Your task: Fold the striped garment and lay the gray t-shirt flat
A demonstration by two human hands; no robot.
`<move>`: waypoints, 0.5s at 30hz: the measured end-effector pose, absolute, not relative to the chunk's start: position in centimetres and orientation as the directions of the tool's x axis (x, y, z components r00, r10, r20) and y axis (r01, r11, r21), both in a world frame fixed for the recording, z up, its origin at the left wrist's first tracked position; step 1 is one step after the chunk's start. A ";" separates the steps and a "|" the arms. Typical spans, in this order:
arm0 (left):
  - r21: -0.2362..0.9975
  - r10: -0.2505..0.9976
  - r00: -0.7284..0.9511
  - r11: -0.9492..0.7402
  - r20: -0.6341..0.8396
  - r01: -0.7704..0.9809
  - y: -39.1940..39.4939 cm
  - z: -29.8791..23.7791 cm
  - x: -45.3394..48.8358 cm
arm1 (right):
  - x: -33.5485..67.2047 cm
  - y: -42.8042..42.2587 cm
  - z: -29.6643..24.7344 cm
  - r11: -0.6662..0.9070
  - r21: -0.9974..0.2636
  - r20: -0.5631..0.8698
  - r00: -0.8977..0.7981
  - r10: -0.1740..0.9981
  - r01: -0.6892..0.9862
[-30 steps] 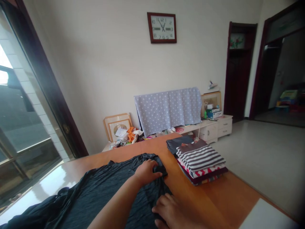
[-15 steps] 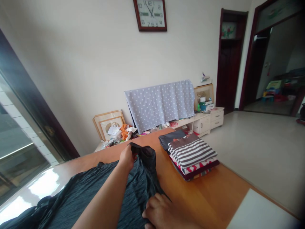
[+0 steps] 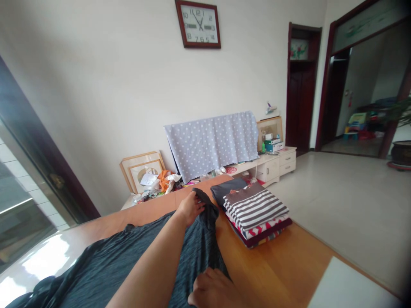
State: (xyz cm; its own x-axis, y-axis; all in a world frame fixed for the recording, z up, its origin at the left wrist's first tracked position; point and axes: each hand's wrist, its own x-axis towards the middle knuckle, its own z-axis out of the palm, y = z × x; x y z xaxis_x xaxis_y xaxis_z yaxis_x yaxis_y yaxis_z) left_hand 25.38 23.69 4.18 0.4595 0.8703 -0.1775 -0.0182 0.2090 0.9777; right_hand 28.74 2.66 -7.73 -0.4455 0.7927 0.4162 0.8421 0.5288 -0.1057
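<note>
A dark grey-green garment [image 3: 112, 265], wrinkled, is spread over the wooden table. My left hand [image 3: 191, 208] reaches to its far right part, fingers closed on a bunched, slightly raised edge. Close to me, my right hand [image 3: 213, 288] is curled over the garment's near right side, gripping the cloth; its fingertips are partly hidden. Just right of the garment lies a stack of folded clothes [image 3: 257, 209], a brown-and-white striped piece on top, with a dark grey folded piece [image 3: 227, 188] behind it.
The table [image 3: 266, 265] has a white sheet-like surface [image 3: 349, 286] at its right front corner. Beyond stands a low white cabinet [image 3: 272, 169] with a polka-dot cloth [image 3: 215, 145] over something large. Picture frames [image 3: 141, 169] lean at the left; a wall clock [image 3: 199, 25] hangs above.
My left hand has moved right and slightly up, drawing the garment's far edge toward the stack. My right hand stays near the same place. The view has shifted slightly.
</note>
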 end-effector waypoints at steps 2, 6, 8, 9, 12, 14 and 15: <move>0.984 0.838 0.521 0.174 -0.162 0.027 23.2 3.3 25.9 | 28.8 2.9 -8.4 0.535 -0.071 0.454 -0.451 0.769 0.842; 0.988 0.883 0.461 0.024 -0.092 0.152 23.8 1.4 25.5 | 29.1 2.8 -8.8 0.552 -0.081 0.470 -0.456 0.756 0.830; 0.965 0.922 0.386 -0.075 -0.029 0.253 24.8 0.4 24.7 | 29.1 2.8 -8.8 0.553 -0.083 0.475 -0.455 0.753 0.829; 0.941 0.935 0.356 -0.126 0.006 0.315 25.3 -0.1 24.1 | 29.1 2.9 -8.9 0.551 -0.079 0.481 -0.453 0.751 0.830; 0.822 0.938 0.331 -0.266 0.101 0.503 26.1 -1.6 22.3 | 28.6 3.2 -9.8 0.531 -0.072 0.509 -0.426 0.748 0.844; 0.726 0.921 0.362 -0.348 0.146 0.593 25.8 -2.8 21.2 | 28.3 3.4 -10.6 0.508 -0.066 0.546 -0.395 0.739 0.859; 0.681 0.909 0.384 -0.385 0.163 0.623 25.5 -3.3 20.7 | 28.1 3.6 -11.0 0.499 -0.060 0.571 -0.381 0.727 0.864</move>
